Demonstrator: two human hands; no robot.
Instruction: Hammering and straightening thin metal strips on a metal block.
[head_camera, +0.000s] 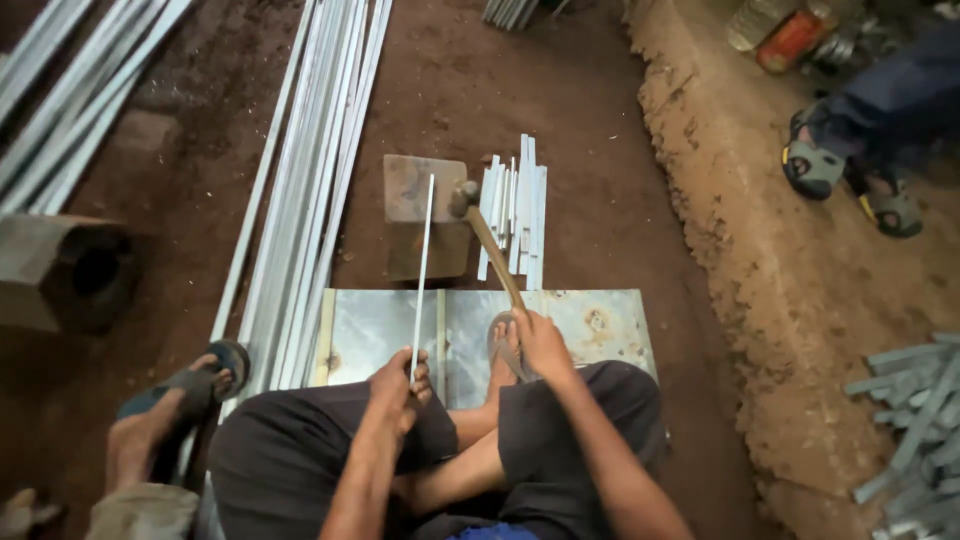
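Over one steel block (425, 215), the left hand (398, 382) grips one strip (424, 270), the right hand (541, 345) one hammer (487, 240).

Seen from above, the person sits low with knees drawn up and both bare forearms reaching forward between them. The left hand (398, 378) is curled into a fist, thumb uppermost, pinching a thin strip that rises from its grip. The right hand (543, 343) is wrapped closed around a wooden handle, wrist straight, forearm angled inward from the lower right. The two hands sit near each other, apart.
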